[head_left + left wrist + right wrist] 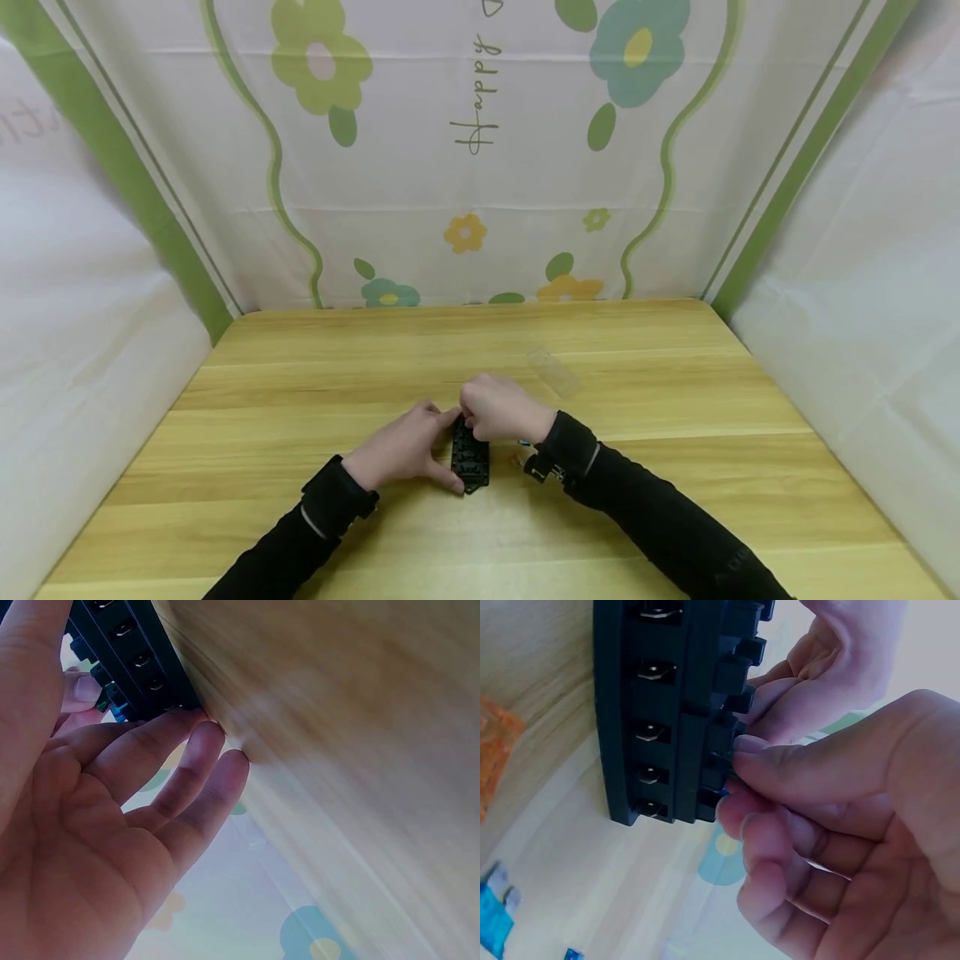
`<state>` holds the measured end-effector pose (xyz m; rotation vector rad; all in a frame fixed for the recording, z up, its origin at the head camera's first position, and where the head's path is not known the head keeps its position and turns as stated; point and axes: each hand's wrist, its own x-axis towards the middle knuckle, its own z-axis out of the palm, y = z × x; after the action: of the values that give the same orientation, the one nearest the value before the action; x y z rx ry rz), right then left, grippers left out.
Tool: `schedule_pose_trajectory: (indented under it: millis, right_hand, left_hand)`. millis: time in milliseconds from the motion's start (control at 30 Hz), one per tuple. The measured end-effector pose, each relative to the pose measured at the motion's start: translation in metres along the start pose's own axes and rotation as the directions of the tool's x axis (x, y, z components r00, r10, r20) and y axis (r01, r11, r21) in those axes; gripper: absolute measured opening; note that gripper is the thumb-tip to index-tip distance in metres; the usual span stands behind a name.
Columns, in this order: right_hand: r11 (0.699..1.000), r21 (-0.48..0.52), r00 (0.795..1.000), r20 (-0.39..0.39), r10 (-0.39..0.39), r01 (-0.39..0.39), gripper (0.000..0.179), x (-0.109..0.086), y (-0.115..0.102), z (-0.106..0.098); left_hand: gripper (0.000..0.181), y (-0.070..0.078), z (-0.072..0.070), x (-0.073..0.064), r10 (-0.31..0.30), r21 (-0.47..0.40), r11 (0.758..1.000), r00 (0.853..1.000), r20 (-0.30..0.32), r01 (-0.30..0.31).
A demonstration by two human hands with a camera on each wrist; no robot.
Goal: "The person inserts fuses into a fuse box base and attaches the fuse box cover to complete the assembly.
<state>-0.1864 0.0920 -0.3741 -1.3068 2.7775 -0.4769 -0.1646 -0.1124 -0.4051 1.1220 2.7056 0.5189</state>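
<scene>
A black fuse block [470,463] with a row of metal terminals along its side lies on the wooden table. My left hand [401,446] holds it from the left, thumb at the near end and fingers at the far end. In the left wrist view the fingertips [214,731] of that hand meet the table by the block's corner. My right hand [504,408] is over the block's far end. In the right wrist view its thumb and forefinger pinch a small part at the block's top; the fingers hide most of it, and a bit of blue shows there.
Orange [495,746] and blue [493,919] blade fuses lie on the table right of the block, partly behind the right wrist. A clear plastic cover [553,372] lies farther back. Flower-printed cloth [465,183] hangs behind the table [300,367], with white cloth at both sides.
</scene>
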Motion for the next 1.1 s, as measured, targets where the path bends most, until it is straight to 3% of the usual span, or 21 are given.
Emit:
schedule_pose_trajectory:
  millis: [600, 867, 1100]
  right_hand:
    - [0.995, -0.101, 0.999, 0.045, -0.013, 0.017, 0.048, 0.001, -0.008, 0.002]
    - [0.966, -0.257, 0.999, 0.044, -0.002, 0.014, 0.036, 0.002, -0.011, 0.005]
    - [0.958, -0.284, 0.999, 0.046, -0.018, 0.030, 0.027, 0.002, -0.013, 0.002]
  left_hand:
    - [0.108, 0.001, 0.000, -0.002, 0.011, -0.006, 1.000, 1.000, -0.010, -0.011]
    - [0.102, 0.000, 0.001, -0.002, 0.028, -0.012, 1.000, 0.999, -0.027, -0.029]
    - [0.095, 0.000, 0.001, -0.002, 0.027, -0.013, 1.000, 0.999, -0.034, -0.028]
